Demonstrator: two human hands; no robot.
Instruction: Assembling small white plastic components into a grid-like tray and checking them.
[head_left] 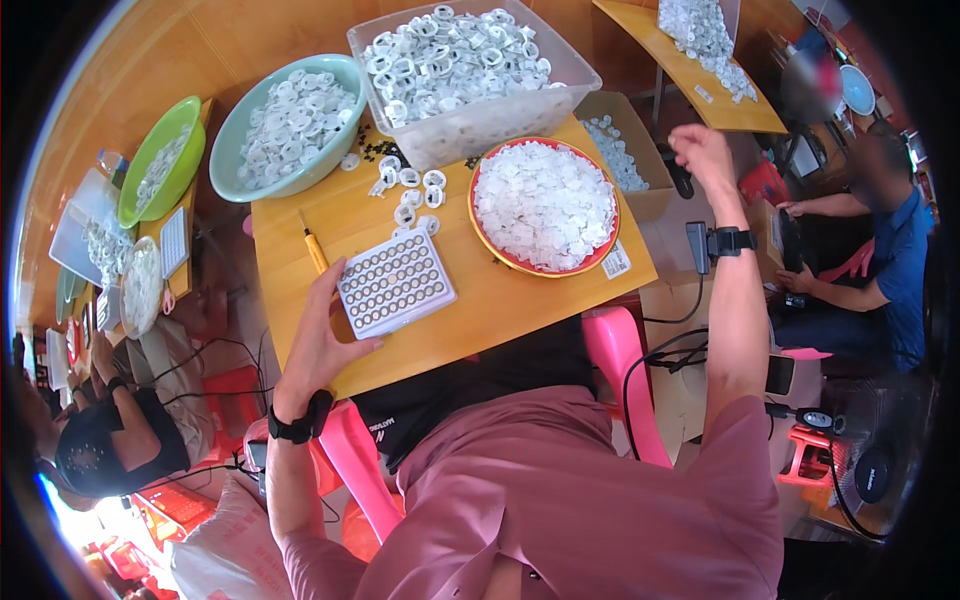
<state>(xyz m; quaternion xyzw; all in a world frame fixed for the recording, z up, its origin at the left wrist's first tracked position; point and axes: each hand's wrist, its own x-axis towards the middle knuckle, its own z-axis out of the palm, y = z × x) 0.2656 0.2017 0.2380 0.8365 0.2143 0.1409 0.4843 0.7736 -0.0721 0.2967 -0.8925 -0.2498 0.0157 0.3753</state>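
My left hand (325,335) holds the left end of a white tray (405,322), its thumb along the near edge and its fingers at the far-left corner. Rows of small round silvery pieces (395,280) fill the tray. Off to the right, past the table's edge, my right hand (703,158) is raised with its fingers curled together; whatever they may hold is too small to make out. A yellow-handled pointed tool (316,250) lies just beyond my left hand. Several loose white ring-shaped parts (408,196) lie behind the tray.
On the wooden table (480,310) stand a red-rimmed bowl (472,205) of clear-white pieces, a pale-green basin (222,165) and a clear plastic bin (480,125) of white parts. A cardboard box (650,204) is beyond the right edge. Other people work on both sides.
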